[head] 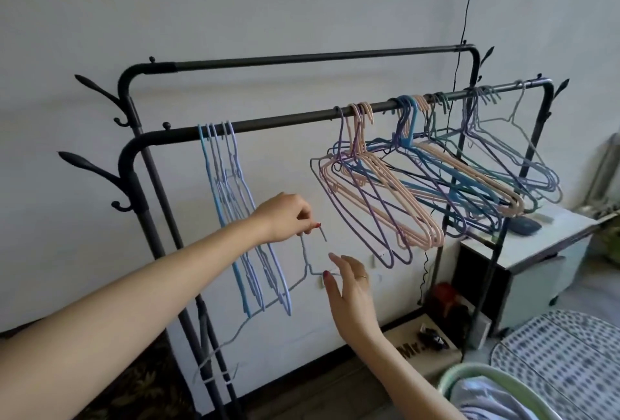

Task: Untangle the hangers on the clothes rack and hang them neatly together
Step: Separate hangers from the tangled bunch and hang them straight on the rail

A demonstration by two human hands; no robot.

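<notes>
Left hand pinches hook of pale hanger; right hand relaxed, fingertips touching hanger shoulder.

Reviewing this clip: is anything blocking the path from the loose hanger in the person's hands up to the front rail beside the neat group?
Nothing visible does. The left hand pinches the pale hanger by its hook, the right hand touches its shoulder. The front rail is bare between the neat blue hangers and the tangled bunch.

"Mr." reads on the pale board lying on the floor
</notes>
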